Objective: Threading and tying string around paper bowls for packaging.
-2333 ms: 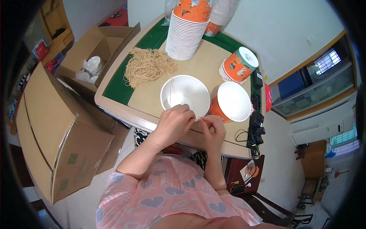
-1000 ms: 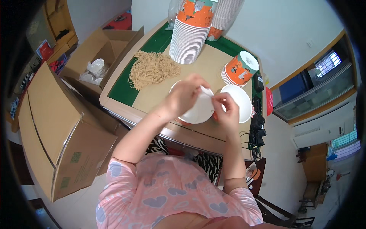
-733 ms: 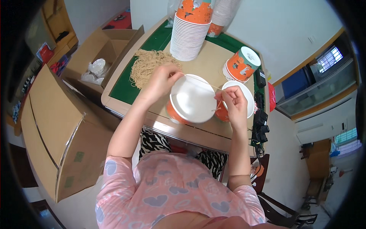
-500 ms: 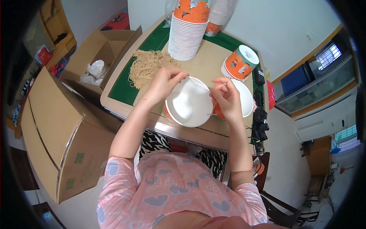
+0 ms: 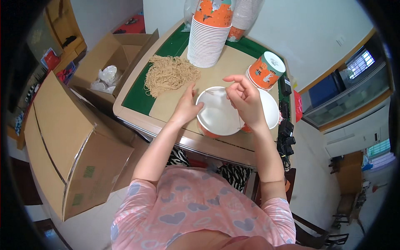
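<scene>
A white-lined paper bucket (image 5: pixel 221 114) with an orange outside stands at the table's near edge, its mouth facing up. A tan string (image 5: pixel 210 92) shows at its far rim, and another thin strand is at the right rim. My left hand (image 5: pixel 187 109) is at the bucket's left side, thumb at the rim, fingers apart and pointing away. Above the right part of the mouth, my right hand (image 5: pixel 246 102) has curled fingers pinched together and one finger stretched out; what is in the pinch is too small to make out. A second white-lined bucket (image 5: pixel 270 110) sits partly behind this hand.
A heap of tan strings (image 5: pixel 168 73) lies at the left of the table. Tall stacked paper buckets (image 5: pixel 209 41) stand behind, and an upturned orange bucket (image 5: pixel 266 71) at right. Black power adapters (image 5: pixel 286 127) line the right edge. An open carton (image 5: pixel 110 62) is left.
My left hand has gone from a pinch above the far rim to the bucket's left side, fingers spread. The right hand has moved slightly away and across the bucket mouth. String now shows at the far rim.
</scene>
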